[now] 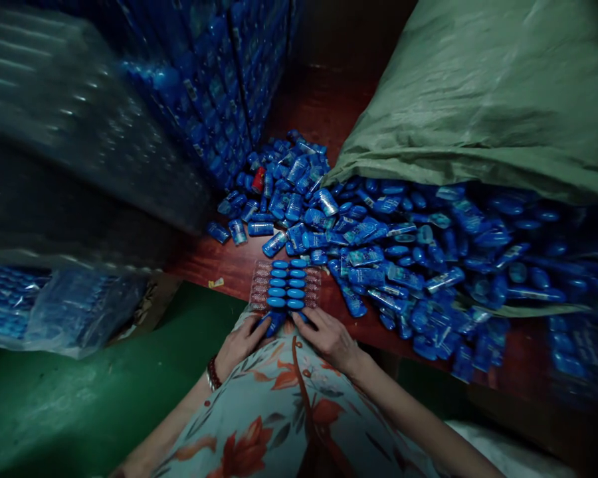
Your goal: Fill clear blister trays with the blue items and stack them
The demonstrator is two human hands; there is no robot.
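At the table's front edge, close to my body, lies a clear plastic tray (259, 287) with two columns of blue bottles (279, 283) standing in its middle. My left hand (240, 342) is at the tray's near left corner, its fingers closed on a small blue bottle (276, 324). At the near right, my right hand (329, 335) has thumb and fingers closed around another blue bottle (300, 317), mostly covered by the fingers. The tray's outer pockets on both sides show no bottles.
A big heap of loose blue bottles (363, 255) spreads from a green woven sack (478, 99) over the red-brown table (204, 259). One red bottle (258, 180) lies among them. Stacked clear trays (80, 126) rise at left, beside a wall of packed blue bottles (204, 86).
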